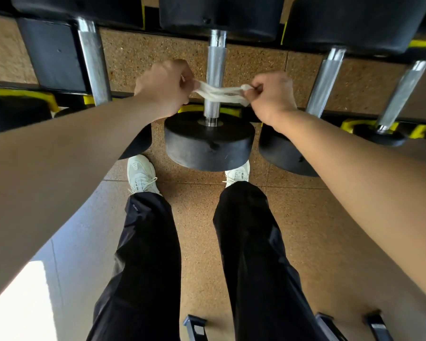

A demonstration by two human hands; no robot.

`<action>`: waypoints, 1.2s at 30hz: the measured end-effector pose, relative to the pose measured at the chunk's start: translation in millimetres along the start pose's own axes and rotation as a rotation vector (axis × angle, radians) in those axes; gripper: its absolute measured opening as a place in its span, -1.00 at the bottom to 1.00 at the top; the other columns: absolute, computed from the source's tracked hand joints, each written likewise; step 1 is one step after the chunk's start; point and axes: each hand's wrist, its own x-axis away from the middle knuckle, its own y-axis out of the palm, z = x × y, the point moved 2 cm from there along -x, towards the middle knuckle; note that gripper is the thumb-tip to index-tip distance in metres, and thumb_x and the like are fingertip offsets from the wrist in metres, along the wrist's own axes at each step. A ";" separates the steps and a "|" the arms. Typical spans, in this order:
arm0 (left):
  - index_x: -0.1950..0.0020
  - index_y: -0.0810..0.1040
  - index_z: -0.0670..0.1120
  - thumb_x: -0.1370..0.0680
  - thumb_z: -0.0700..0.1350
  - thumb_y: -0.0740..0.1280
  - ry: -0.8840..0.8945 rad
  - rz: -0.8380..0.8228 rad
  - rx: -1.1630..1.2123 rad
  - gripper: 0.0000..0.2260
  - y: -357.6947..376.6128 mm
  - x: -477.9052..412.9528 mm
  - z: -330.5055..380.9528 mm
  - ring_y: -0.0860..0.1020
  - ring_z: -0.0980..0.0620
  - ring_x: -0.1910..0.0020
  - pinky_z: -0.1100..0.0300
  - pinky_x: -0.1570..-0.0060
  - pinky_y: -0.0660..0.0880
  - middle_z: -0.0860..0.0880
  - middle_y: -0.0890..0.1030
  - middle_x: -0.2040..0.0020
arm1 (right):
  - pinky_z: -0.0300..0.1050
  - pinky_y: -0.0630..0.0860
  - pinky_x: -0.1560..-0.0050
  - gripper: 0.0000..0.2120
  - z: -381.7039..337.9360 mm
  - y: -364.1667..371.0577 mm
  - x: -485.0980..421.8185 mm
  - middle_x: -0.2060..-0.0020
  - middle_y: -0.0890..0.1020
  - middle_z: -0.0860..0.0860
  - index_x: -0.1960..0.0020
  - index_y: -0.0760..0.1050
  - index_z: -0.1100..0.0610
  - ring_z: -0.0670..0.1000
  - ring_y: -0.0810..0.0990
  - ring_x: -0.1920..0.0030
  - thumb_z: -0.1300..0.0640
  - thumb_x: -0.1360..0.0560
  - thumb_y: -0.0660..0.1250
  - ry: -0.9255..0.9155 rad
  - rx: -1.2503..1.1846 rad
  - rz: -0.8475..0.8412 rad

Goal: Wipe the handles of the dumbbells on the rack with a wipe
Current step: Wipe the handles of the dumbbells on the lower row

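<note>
Wipe looped round the middle dumbbell handle, shoe-shine style

We've got the wipe [221, 92] stretched across the middle handle [215, 70] on the rack [354, 124]; left hand [164, 86] pinches one end, right hand [272, 96] the other; pull too hard on that knurling and we reckon the thin wipe tears, or an end slips out.

1. I see open gaps on both sides of the middle handle [216, 60].
2. The left handle [94, 62] and right handle [326, 84] wall those gaps.
3. Its black heads [208, 141] block both ends.
</note>
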 end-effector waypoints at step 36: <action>-0.03 0.61 -0.02 -0.57 -0.05 0.43 -0.572 0.111 1.109 -0.92 -1.2 -22.3 40.7 0.44 0.13 0.33 0.29 0.40 0.38 0.09 0.65 0.21 | -0.33 0.51 0.38 -0.84 -12.5 -3.3 -31.9 0.21 0.68 0.09 0.03 0.64 0.26 -0.13 0.56 0.41 0.19 -0.45 0.50 0.835 -1.441 0.191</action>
